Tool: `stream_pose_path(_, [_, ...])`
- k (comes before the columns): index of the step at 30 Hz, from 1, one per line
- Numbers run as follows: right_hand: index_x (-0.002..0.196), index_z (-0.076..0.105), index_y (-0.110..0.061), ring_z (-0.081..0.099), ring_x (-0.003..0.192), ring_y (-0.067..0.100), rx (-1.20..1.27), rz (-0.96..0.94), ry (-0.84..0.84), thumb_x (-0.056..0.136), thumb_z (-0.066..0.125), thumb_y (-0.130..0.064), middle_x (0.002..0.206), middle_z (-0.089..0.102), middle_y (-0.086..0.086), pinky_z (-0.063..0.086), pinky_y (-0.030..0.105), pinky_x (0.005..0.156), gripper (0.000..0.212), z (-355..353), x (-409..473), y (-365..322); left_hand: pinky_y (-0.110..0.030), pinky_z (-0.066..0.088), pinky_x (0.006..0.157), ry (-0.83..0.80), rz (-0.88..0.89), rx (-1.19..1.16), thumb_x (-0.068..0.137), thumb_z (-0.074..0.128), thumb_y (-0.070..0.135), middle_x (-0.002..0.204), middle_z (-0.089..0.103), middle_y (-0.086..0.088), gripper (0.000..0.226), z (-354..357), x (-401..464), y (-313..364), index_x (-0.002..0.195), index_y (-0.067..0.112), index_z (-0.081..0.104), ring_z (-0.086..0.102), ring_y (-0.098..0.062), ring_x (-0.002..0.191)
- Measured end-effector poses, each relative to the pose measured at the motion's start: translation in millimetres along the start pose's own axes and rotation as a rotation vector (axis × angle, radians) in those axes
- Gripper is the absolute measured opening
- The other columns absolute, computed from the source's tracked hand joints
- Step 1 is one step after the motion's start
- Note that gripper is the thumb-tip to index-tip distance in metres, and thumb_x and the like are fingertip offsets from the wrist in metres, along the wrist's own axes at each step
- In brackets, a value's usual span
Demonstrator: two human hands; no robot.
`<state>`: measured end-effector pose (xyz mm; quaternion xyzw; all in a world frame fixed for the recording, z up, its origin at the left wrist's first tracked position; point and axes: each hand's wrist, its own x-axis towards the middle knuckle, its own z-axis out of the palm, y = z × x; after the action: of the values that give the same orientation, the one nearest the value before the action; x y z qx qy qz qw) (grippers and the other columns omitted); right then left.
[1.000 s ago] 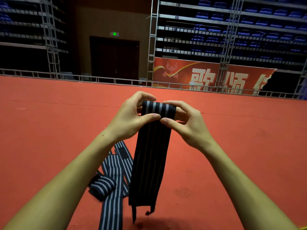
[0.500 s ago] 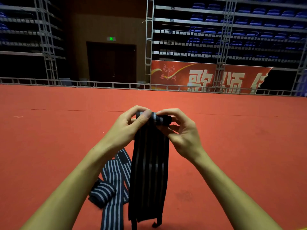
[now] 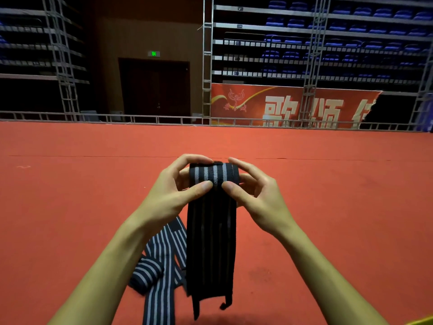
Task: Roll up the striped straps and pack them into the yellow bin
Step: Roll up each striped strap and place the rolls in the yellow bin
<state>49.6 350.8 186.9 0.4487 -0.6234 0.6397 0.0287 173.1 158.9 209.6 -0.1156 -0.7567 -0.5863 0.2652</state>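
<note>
Striped strap (image 3: 210,242) held up over red floor (image 3: 70,207), woven, elastic-looking, long dark tail hanging; roll at top fatter than a second ago, yet much left unwound. Loose straps (image 3: 161,266) lying flat below. Left hand (image 3: 173,195) and right hand (image 3: 260,195) pinching the roll, thumbs nearly touching.

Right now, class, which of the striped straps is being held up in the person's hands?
The dark strap, its top rolled between the left hand and right hand. The other straps lie on the red floor.
</note>
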Motion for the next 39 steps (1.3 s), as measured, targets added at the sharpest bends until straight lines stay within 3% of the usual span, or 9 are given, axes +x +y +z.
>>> stream_pose_path(6, [0.167,0.032,-0.014,0.06,0.121,-0.017,-0.13,-0.075,-0.055,0.102,0.061,-0.038,0.12,0.06,-0.054,0.044,0.008,0.101,0.075,13,-7,-6,-0.035,0.055,0.108,-0.018,0.029,0.087,0.103,0.066,0.011,0.135,0.069,-0.005,0.042,2,-3,-1,0.143,0.015,0.054,0.067,-0.02,0.128])
stream_pose_path(10, [0.168,0.026,-0.02,0.055,0.13,-0.017,-0.14,-0.074,-0.065,0.107,0.055,-0.036,0.13,0.058,-0.051,0.044,0.013,0.108,0.07,21,-16,-4,-0.039,0.051,0.115,-0.05,0.045,0.198,0.106,0.063,0.023,0.139,0.063,0.005,0.04,4,-11,-3,0.144,0.022,0.049,0.061,-0.017,0.135])
stream_pose_path(13, [0.165,0.038,-0.027,0.059,0.138,0.002,-0.123,-0.056,-0.049,0.109,0.06,-0.027,0.145,0.064,-0.022,0.05,0.026,0.11,0.06,20,-27,-2,-0.041,0.053,0.113,-0.085,0.007,0.226,0.108,0.063,0.023,0.139,0.062,0.01,0.045,4,-24,-6,0.149,0.028,0.044,0.062,-0.017,0.135])
stream_pose_path(16, [0.15,0.053,-0.025,0.071,0.122,0.023,-0.012,-0.049,-0.011,0.107,0.065,-0.009,0.131,0.073,0.001,0.06,0.04,0.099,0.048,23,-36,0,-0.039,0.055,0.11,-0.053,-0.051,0.197,0.106,0.068,0.02,0.141,0.065,0.006,0.064,6,-39,-9,0.157,0.037,0.036,0.064,-0.016,0.135])
stream_pose_path(22, [0.134,0.06,-0.025,0.073,0.108,0.023,0.069,-0.021,0.028,0.102,0.069,-0.001,0.123,0.074,0.002,0.063,0.04,0.088,0.041,35,-47,3,-0.052,0.063,0.098,0.122,-0.1,0.074,0.104,0.068,0.028,0.118,0.079,-0.005,0.035,19,-59,-17,0.137,0.03,0.06,0.078,-0.024,0.111])
stream_pose_path(26, [0.123,0.066,-0.027,0.071,0.108,0.021,0.076,-0.041,0.069,0.097,0.069,0.009,0.12,0.074,-0.002,0.06,0.047,0.089,0.045,47,-51,14,-0.071,0.058,0.09,0.227,-0.149,0.049,0.104,0.062,0.059,0.106,0.075,-0.026,0.037,17,-64,-22,0.136,0.04,0.065,0.076,-0.043,0.096])
stream_pose_path(29, [0.12,0.068,-0.02,0.07,0.115,0.028,0.101,-0.088,0.098,0.094,0.068,0.016,0.121,0.074,0.003,0.059,0.048,0.097,0.045,54,-52,20,-0.051,0.061,0.083,0.288,-0.15,0.051,0.103,0.058,0.058,0.106,0.079,-0.008,0.035,18,-64,-23,0.133,0.044,0.069,0.074,-0.019,0.093])
stream_pose_path(35, [0.116,0.069,-0.014,0.067,0.128,0.032,0.167,-0.096,0.079,0.092,0.062,0.024,0.132,0.072,0.006,0.056,0.053,0.105,0.046,60,-50,24,-0.032,0.062,0.076,0.341,-0.2,-0.138,0.097,0.071,0.035,0.098,0.082,-0.012,0.039,22,-67,-22,0.135,0.037,0.067,0.079,-0.022,0.09])
stream_pose_path(39, [0.118,0.072,-0.014,0.065,0.133,0.025,0.195,-0.002,0.045,0.09,0.055,0.026,0.138,0.07,0.002,0.058,0.037,0.101,0.051,57,-54,23,-0.028,0.063,0.075,0.389,-0.226,-0.26,0.087,0.078,0.024,0.103,0.082,-0.012,0.054,18,-70,-28,0.139,0.029,0.062,0.08,-0.026,0.097])
